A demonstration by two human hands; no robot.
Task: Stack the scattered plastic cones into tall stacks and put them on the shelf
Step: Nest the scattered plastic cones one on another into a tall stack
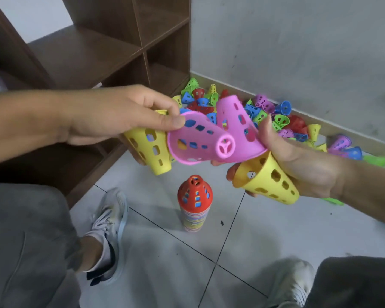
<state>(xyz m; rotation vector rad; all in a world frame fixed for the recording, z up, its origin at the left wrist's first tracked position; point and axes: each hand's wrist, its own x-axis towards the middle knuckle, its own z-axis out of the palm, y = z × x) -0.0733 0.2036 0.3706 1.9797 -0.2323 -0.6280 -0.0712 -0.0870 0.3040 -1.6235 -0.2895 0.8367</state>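
Pale grey floor tiles (165, 252) with dark grout lines spread below the grip. A dark brown wooden shelf unit (93, 52) with open compartments stands up and left of it; a scuffed grey wall (298, 52) rises behind.

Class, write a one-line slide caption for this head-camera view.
Each hand (left, right) holds a pink and a yellow cone above a red-topped stack on the floor.
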